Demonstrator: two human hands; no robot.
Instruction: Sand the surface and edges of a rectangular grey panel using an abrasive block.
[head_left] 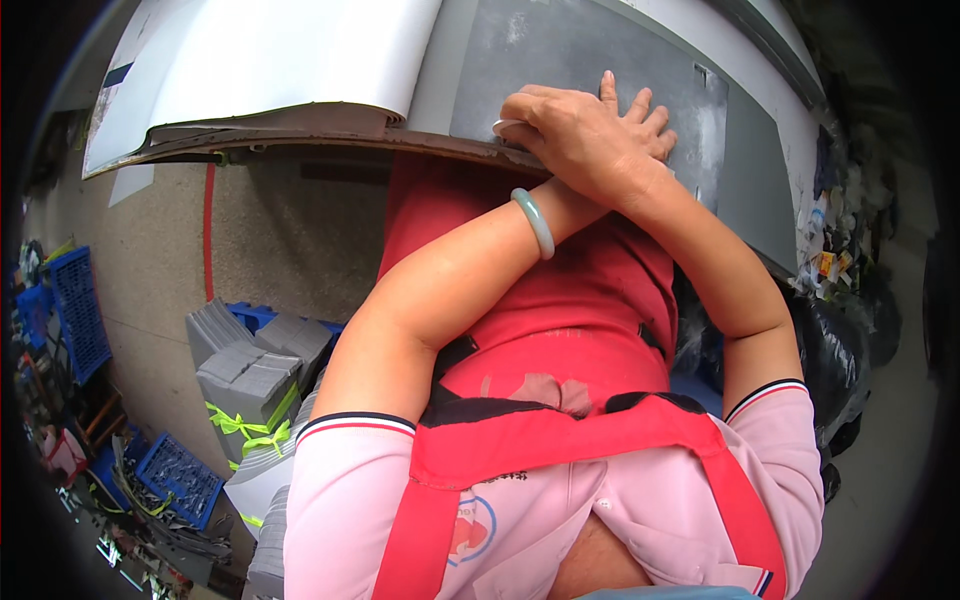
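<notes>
My forearms cross at the wrists, the right one over the left. My left hand lies flat with its fingers spread on a dark grey sheet on the table. A pale green bangle circles my left wrist. My right hand is closed at the sheet's near edge. Between its fingers shows the thin curved rim of a white rounded thing, whose kind I cannot tell because the hand hides most of it.
A stack of large white sheets lies at the table's left. Below left stand bundles of grey pieces tied with green strips. Blue plastic crates are on the floor at far left. Black plastic bags crowd the right side.
</notes>
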